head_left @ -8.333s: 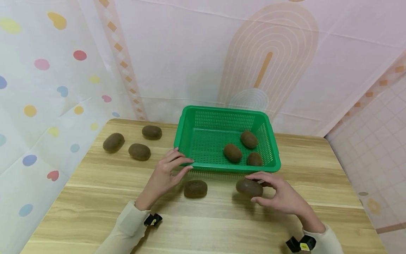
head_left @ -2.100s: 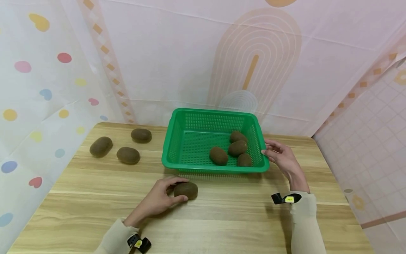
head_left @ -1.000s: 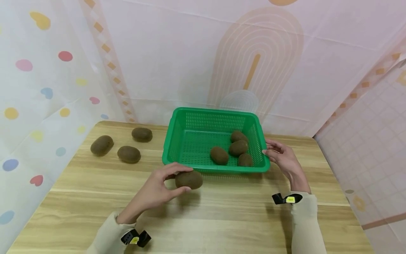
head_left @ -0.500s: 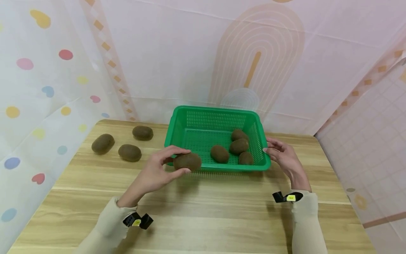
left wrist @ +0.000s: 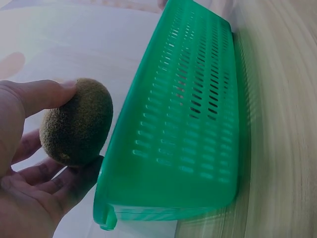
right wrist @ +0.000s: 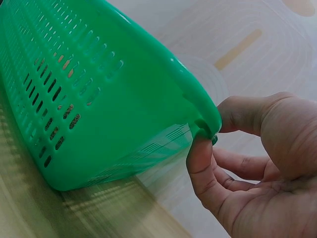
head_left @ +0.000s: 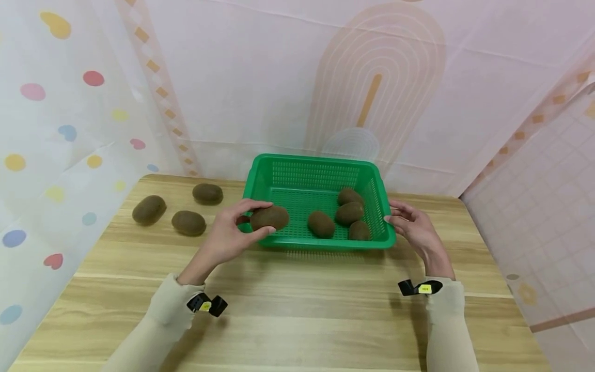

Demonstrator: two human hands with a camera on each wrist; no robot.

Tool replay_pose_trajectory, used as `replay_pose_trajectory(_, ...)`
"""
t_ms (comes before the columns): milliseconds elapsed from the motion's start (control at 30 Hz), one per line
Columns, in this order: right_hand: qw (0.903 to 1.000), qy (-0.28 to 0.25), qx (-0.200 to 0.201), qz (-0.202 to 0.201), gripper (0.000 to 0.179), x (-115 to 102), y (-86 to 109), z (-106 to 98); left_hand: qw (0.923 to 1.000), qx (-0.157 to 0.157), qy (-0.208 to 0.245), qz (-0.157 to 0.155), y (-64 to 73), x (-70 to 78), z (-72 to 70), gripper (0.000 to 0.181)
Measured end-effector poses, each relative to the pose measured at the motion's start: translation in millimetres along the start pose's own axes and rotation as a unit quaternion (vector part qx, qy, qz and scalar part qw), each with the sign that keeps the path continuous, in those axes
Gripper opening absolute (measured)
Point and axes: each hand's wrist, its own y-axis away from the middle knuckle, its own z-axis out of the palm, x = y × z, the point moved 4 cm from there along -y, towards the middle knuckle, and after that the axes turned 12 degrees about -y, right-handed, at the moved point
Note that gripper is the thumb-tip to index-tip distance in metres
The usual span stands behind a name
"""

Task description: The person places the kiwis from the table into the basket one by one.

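Foremost, the left hand (head_left: 226,235) grips one kiwifruit (head_left: 270,218) above the near-left corner of one green basket (head_left: 316,173); the right hand (head_left: 418,231) pinches the basket's right rim. Four kiwifruits (head_left: 349,213) lie inside; three further kiwifruits (head_left: 188,223) rest on the bench (head_left: 297,310) to its left; patterned cloth (head_left: 251,93) hangs behind.

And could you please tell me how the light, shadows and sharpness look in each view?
Head: soft shadows on the pale wood-grain table; left wrist: a bright pale backdrop, the fuzzy brown oval kiwi darker but its texture readable; right wrist: a highlight along the rim of the green perforated plastic basket, table grain blurred at lower left.
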Motion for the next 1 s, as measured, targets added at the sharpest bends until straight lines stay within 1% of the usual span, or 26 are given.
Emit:
replay_pose_trajectory(67, 1.0, -0.004, 0.0, 0.0, 0.058, 0.3, 0.1, 0.8, 1.0, -0.001, -0.005, -0.003, -1.5, -1.1, 0.9, 0.045)
replay_pose_trajectory(300, 1.0, 0.001, 0.0, -0.001, 0.059, 0.7, -0.3, 1.0, 0.9998, 0.007, -0.014, 0.013, -4.6, -1.9, 4.3, 0.046)
replay_pose_trajectory(433, 1.0, 0.001, 0.001, -0.002, 0.058, 0.5, -0.3, 0.5, 0.9996, 0.012, -0.009, 0.023, -5.5, -4.4, 6.8, 0.044)
replay_pose_trajectory(533, 1.0, 0.0, 0.0, -0.003, 0.058, 0.7, 0.1, 0.5, 0.9996, 0.017, -0.001, 0.023, -5.2, -6.3, 7.0, 0.042)
replay_pose_trajectory(767, 1.0, -0.001, 0.002, 0.001, 0.058, 0.6, 1.5, 0.9, 0.9989, 0.04, -0.002, 0.023, -4.4, -8.5, -1.0, 0.045)
replay_pose_trajectory(867, 1.0, 0.003, 0.002, 0.001, 0.058, 0.2, 1.2, 0.5, 0.9981, 0.056, -0.014, 0.02, -4.3, -13.3, -5.4, 0.049)
replay_pose_trajectory(1000, 1.0, 0.008, 0.004, 0.002, 0.058, -0.4, 0.8, 0.0, 0.9956, 0.077, -0.048, 0.023, -3.7, -19.9, -11.6, 0.054)
